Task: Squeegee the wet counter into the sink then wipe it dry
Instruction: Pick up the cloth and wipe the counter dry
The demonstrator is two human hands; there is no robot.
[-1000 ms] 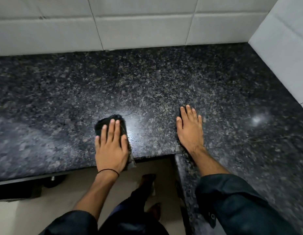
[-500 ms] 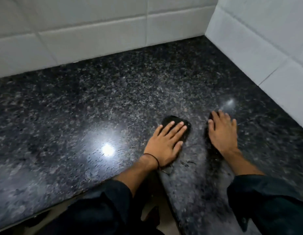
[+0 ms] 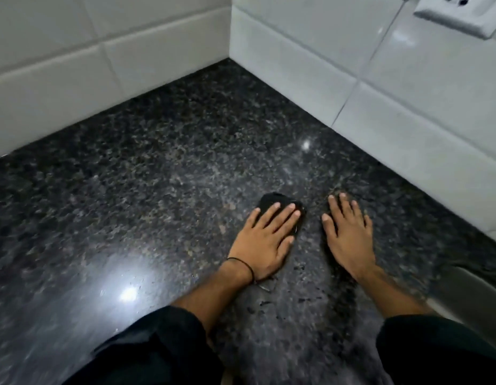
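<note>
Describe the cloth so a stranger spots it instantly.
On the speckled granite counter near the white-tiled corner lie two flat hands. The cloth pokes out under the left hand. It is solid black; the right hand covers only bare stone.

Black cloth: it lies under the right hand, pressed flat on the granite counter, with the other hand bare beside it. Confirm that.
One thing is wrong: the side. The head view shows the black cloth under the left hand, pressed flat on the granite counter. The bare hand beside it is the right hand.
</note>
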